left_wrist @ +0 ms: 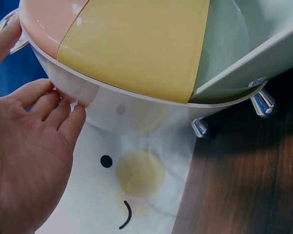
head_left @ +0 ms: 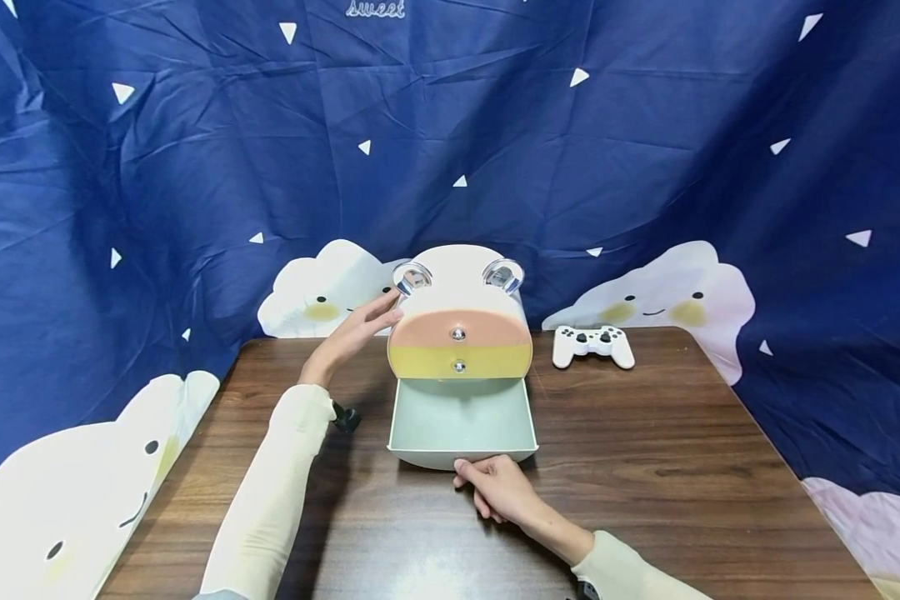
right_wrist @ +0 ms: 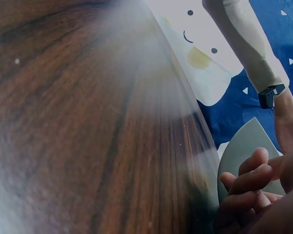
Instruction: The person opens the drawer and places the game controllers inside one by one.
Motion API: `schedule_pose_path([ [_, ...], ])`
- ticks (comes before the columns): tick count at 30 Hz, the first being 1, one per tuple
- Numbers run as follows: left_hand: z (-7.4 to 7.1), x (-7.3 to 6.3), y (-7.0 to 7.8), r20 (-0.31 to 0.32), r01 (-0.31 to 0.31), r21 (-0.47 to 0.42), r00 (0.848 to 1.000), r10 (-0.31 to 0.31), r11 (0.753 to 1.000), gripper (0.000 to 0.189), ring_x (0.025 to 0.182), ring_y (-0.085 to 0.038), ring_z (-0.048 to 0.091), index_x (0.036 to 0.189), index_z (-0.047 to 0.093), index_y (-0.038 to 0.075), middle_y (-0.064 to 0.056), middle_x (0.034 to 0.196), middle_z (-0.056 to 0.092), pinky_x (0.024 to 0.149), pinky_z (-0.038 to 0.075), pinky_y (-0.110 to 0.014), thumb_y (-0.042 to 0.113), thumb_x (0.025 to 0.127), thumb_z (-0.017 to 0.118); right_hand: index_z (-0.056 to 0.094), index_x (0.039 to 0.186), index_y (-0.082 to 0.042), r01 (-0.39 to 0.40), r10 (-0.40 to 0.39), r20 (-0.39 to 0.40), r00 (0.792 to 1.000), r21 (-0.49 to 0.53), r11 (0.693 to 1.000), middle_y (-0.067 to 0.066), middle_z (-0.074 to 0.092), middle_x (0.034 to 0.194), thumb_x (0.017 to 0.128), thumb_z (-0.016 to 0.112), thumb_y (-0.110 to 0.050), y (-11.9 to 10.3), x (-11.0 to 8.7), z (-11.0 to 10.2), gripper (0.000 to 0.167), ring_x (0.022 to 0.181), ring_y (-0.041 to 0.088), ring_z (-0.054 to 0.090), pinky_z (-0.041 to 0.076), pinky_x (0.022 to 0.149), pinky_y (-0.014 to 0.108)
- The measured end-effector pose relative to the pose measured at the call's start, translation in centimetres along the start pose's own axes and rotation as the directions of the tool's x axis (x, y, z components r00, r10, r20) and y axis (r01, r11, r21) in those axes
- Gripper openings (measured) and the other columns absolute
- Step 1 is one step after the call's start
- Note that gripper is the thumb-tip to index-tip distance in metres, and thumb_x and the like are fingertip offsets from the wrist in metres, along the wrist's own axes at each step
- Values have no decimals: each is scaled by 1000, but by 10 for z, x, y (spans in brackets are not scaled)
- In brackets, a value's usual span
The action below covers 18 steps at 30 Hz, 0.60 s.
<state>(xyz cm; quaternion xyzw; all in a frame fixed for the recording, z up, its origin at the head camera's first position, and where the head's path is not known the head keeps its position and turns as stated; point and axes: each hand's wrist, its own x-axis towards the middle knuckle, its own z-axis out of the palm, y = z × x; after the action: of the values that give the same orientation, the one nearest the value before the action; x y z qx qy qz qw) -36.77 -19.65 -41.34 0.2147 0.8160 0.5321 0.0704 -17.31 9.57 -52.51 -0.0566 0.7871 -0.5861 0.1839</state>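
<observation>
In the head view, a drawer box [head_left: 461,279] is seen at the far middle of the table [head_left: 645,433], its orange drawer [head_left: 423,327] and yellow drawer [head_left: 420,362] closed. The green drawer [head_left: 461,414] is pulled out nearward, its bare floor exposed, its front held by the right hand [head_left: 504,490]. A game controller [head_left: 592,343] is placed at right.

In the left wrist view, silver feet [left_wrist: 263,103] are revealed; the box's left side is touched by the left hand's [left_wrist: 36,136] extended fingers.

In the right wrist view, curled fingers are shown against the drawer front; whether a knob is pinched cannot be told.
</observation>
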Motion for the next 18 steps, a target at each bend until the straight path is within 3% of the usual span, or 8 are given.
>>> schedule_pose_path([
  [18,1,-1,2,-2,-9,5,1000,9,1000,69,164,-28,25,169,34,16,-5,176,30,134,21,-53,43,109,56,79,96,1,-2,2,5,1000,-9,1000,-8,50,42,107,63,-40,1,-1,-3,46,31,0,35,33,35,18],
])
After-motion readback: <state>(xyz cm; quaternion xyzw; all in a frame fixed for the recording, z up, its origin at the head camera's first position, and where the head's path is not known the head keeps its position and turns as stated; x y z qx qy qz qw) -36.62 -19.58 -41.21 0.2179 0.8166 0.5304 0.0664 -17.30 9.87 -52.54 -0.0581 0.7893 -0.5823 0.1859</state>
